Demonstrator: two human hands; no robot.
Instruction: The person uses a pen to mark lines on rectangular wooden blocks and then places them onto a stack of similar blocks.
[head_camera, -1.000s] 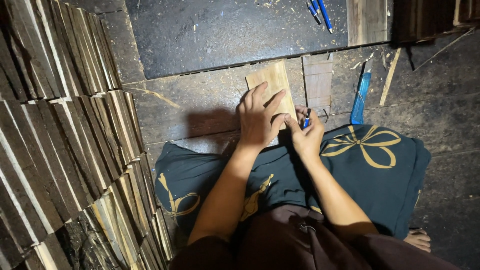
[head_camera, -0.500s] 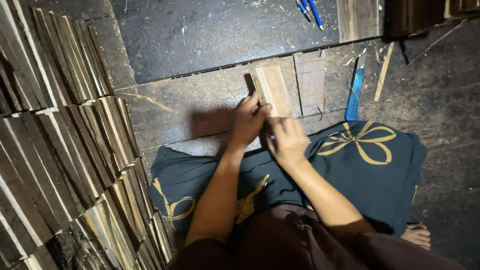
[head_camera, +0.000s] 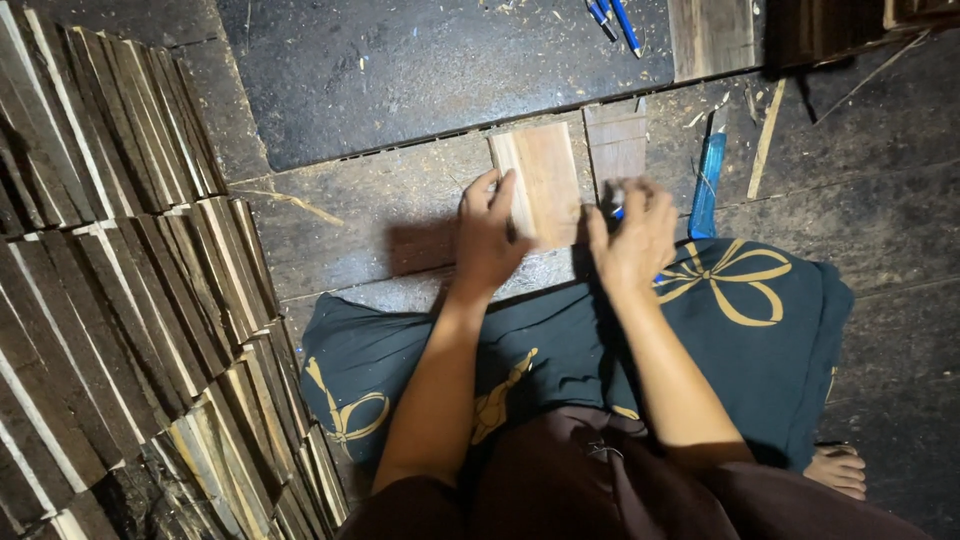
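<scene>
The person sits on a dark cushion with gold bow patterns, laid on a worn plank floor, and both bare hands work at a pale wooden block that lies flat on the floor just ahead of the cushion. The left hand rests on the block's left edge, its grip loose, with the fingers curled over the wood and pressing it down. The right hand is blurred beside the block's right side; its grip is closed around a small blue tool, of which only a tip shows. A darker wooden piece lies just right of the block, and a blue-handled knife lies near it. Two blue pens lie farther off. Rows of wooden slats stand stacked on the left.
</scene>
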